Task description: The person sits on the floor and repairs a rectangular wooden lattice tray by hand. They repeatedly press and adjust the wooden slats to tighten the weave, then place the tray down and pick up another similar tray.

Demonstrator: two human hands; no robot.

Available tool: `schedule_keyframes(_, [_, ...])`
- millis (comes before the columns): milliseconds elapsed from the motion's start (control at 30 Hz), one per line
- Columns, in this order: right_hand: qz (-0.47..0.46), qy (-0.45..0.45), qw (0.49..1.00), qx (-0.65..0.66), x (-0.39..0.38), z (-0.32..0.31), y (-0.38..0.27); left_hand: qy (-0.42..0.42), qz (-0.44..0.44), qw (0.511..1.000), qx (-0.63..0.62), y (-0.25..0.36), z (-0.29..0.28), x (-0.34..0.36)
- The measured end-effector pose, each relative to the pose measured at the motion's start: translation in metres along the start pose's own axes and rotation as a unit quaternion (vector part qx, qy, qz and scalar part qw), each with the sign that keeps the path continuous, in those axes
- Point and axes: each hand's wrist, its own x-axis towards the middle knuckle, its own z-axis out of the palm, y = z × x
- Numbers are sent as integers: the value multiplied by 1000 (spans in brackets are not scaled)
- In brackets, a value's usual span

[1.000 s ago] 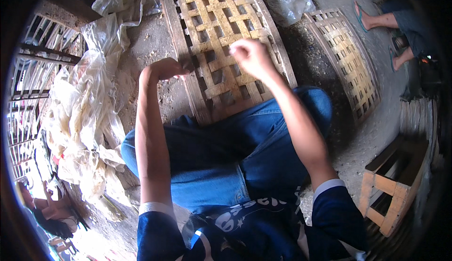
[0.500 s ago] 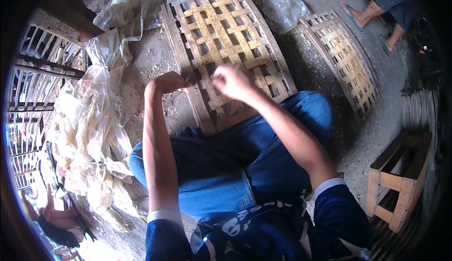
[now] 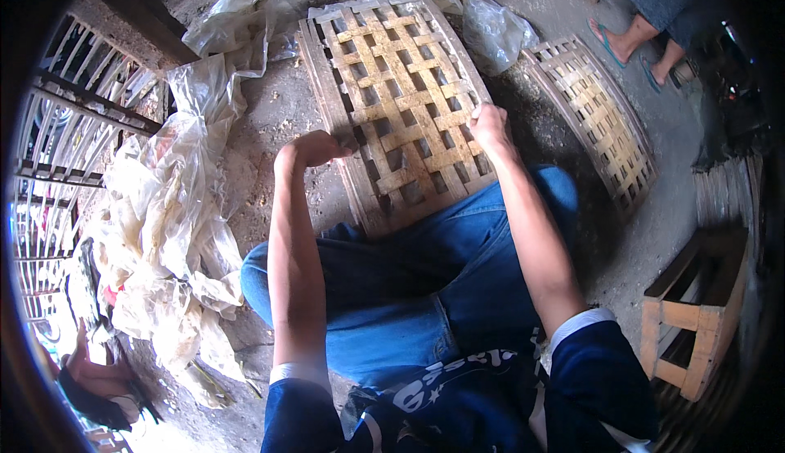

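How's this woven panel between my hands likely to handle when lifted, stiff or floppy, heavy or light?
The woven panel looks fairly stiff, with solid-looking side rails along both long edges. It's probably light for its size, since gaps show between its strips. Its broad shape suggests it won't roll.

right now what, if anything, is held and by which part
The left hand and right hand grip the tan rectangular woven slat panel by its wooden side rails.
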Motion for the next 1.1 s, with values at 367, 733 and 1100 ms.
schedule_keyframes(367, [-33, -17, 999, -19, 9, -1, 7, -34, -33, 998, 32, 6, -1, -6])
schedule_keyframes(733, [-33, -37, 999, -18, 7, -13, -4, -33, -22, 999, 30, 10, -5, -10])
schedule_keyframes(1100, [11, -75, 997, -18, 5, -20, -13, -21, -35, 999, -4, 11, -5, -11])
